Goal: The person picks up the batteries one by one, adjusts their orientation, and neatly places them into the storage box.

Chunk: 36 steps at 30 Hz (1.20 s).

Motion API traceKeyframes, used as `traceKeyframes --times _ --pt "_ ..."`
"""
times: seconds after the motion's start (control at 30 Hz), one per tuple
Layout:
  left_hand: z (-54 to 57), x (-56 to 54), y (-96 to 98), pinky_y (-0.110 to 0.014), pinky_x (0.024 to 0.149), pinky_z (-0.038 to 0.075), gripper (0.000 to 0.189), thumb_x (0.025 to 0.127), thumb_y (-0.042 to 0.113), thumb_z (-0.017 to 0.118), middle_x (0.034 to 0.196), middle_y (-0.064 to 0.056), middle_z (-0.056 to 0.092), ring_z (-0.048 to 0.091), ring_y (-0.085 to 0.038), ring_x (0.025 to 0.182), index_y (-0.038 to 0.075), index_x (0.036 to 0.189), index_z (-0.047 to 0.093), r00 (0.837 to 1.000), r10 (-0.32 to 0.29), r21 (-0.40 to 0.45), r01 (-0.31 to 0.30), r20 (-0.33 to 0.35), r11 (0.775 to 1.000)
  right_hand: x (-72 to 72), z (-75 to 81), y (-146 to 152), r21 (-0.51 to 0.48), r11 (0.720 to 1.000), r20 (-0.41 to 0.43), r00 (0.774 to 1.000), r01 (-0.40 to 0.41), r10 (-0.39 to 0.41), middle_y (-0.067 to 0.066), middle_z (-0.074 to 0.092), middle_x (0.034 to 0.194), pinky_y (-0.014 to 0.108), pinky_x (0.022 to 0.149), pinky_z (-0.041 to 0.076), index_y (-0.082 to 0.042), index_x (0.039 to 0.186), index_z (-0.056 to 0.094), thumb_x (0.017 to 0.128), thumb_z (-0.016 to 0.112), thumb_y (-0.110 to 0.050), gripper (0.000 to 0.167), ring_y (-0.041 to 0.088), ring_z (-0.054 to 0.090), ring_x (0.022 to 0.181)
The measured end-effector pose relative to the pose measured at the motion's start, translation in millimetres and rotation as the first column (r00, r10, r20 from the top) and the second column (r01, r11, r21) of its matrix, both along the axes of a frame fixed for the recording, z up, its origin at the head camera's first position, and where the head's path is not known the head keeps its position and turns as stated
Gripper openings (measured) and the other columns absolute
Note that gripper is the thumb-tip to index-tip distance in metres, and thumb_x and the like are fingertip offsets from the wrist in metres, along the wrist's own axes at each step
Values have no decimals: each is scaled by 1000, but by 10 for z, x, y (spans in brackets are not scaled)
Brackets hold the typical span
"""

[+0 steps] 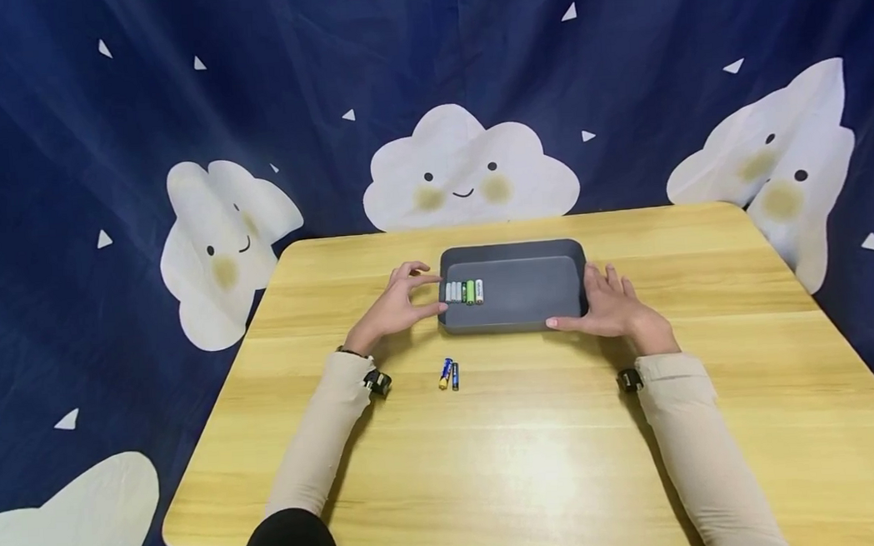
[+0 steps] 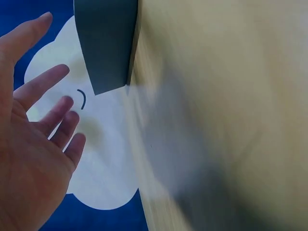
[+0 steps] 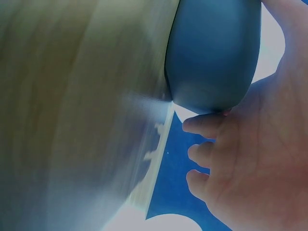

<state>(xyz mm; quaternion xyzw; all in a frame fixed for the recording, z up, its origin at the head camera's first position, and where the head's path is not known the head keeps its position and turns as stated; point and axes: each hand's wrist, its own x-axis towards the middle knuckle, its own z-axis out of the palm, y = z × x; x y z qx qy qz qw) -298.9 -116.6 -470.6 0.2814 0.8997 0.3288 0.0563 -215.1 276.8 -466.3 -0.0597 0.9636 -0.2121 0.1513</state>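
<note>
A dark grey tray (image 1: 536,288) lies on the table in the head view, with a row of several batteries (image 1: 471,292) at its left end. My left hand (image 1: 401,304) is at that end, its thumb and forefinger spread near the rim. In the left wrist view, its relaxed fingers (image 2: 53,103) show a gap from the tray (image 2: 108,45). At the other end my right hand (image 1: 612,308) holds the tray's near right corner, thumb along the front rim and forefinger by the side wall. The right wrist view shows the tray (image 3: 211,53) against that hand, hiding the thumb tip.
Two loose batteries, a blue-and-yellow one (image 1: 446,373) and a dark blue one (image 1: 455,377), lie on the wooden table (image 1: 509,469) in front of the tray. Behind the table's far edge hangs a blue curtain (image 1: 304,72) with white clouds.
</note>
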Motion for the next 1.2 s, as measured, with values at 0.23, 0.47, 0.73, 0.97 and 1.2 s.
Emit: traceKeyframes --times 0.23,0.47,0.73,0.97,1.2 --pt "14 240 -169 -54 110 40 68 87 48 82 131 -6 47 40 -27 129 11 141 65 997 -81 -16 81 2 997 1 26 7 -12 1000 2 1000 -2 2 30 -6 171 69 124 -6 4 162 -12 81 59 -86 140 53 -12 157" --pt "25 466 -232 -51 106 44 75 78 45 90 122 -10 48 42 -24 118 8 138 67 987 -152 -48 155 59 987 -5 35 8 -3 1000 -1 1000 0 0 31 -6 170 69 124 -5 6 161 -12 81 59 -85 141 53 -12 157" --pt "-23 626 -189 -37 98 43 77 69 47 95 114 -3 49 43 -19 111 8 131 72 971 -236 -191 241 45 952 13 44 -2 -11 1000 0 1000 -4 4 31 -6 170 69 124 -6 6 161 -12 82 60 -84 140 54 -12 156" --pt "-28 705 -126 -30 88 41 77 67 54 94 111 0 52 44 -16 102 10 127 75 959 -285 -282 276 11 919 15 43 5 -9 1000 11 1000 2 -2 32 -8 170 69 124 -6 7 161 -14 81 59 -86 142 53 -13 156" --pt "-77 741 -71 -30 86 43 68 68 53 93 109 2 56 47 -14 101 14 122 78 945 -324 -321 296 -36 899 6 29 2 -13 1000 4 1000 -3 3 31 -7 170 69 124 -5 5 161 -13 82 59 -85 140 54 -12 156"
